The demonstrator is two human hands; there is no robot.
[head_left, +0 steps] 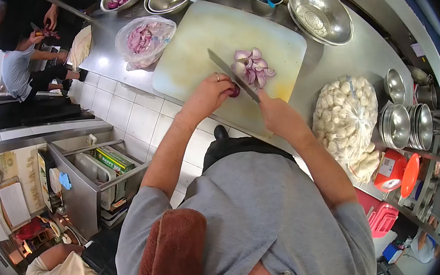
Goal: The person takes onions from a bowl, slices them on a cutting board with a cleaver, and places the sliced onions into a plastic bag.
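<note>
The single head view looks steeply down from close above a grey cloth shirt (245, 205), its wide-angle lens facing a white rectangular cutting board (198, 42).

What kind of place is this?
Most likely a commercial kitchen: stacked metal bowls stand on the right, a big bag of garlic rests beside the cutting board, and someone slices red onion there.

On my silver flat metal desk (324, 58) lies the white rectangular plastic board (195, 42), with curved purple-white onion slices (253, 66) on it. Left is one clear round plastic bag (145, 41), right one clear bulging plastic sack (344, 116), behind one silver round metal bowl (321, 14).
</note>
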